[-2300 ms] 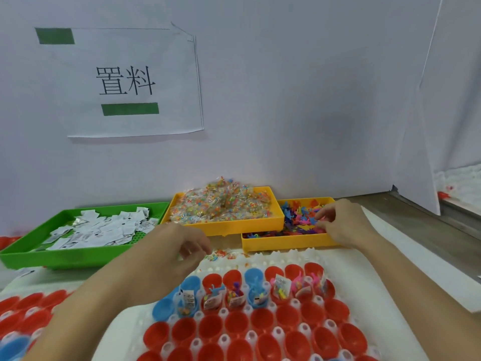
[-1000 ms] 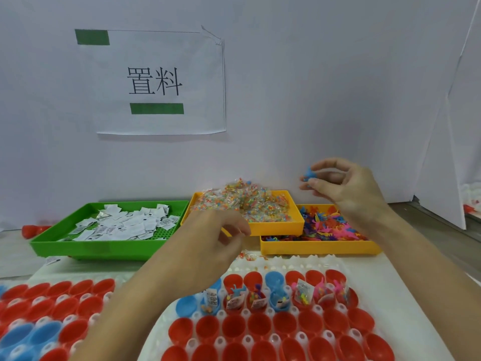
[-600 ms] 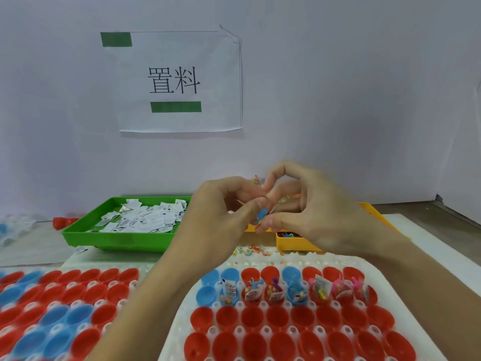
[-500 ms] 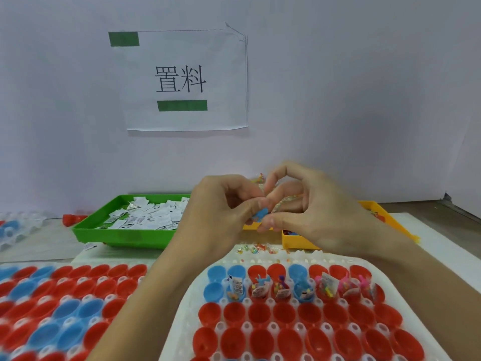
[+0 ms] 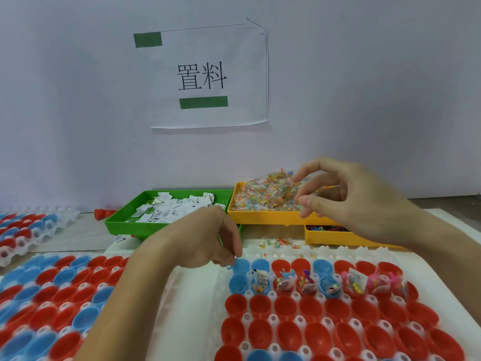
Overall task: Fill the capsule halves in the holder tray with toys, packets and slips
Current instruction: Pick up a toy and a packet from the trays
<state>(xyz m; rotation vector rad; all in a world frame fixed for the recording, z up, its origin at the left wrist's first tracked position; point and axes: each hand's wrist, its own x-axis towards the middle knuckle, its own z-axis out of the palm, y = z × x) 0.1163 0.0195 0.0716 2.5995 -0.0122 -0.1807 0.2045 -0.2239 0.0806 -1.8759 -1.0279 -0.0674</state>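
White plastic forms the holder tray (image 5: 197,295) in the foreground on the desk (image 5: 78,238), its pockets set with red and blue capsule halves (image 5: 286,308). The second row from the back holds filled halves with toys, packets and slips; the rows nearer the camera are bare cups. A second tray of capsule halves (image 5: 46,295) lies to the left. On the wall behind hangs a paper sign (image 5: 208,76) with green tape. Along the back of the desk stand a green bin (image 5: 125,225) of white slips (image 5: 166,209), a yellow bin (image 5: 260,217) heaped with clear packets (image 5: 263,194), and a lower yellow bin (image 5: 338,239) of coloured toys, mostly hidden. A few loose packets (image 5: 278,243) lie before the bins. The right hand (image 5: 356,201) hovers over the packets, fingers loosely curled, thumb and forefinger apart, holding nothing visible. The left hand (image 5: 208,241) hangs fingers-down at the tray's back left corner, fingertips pinching a small blue toy (image 5: 230,267) just beside a blue half.
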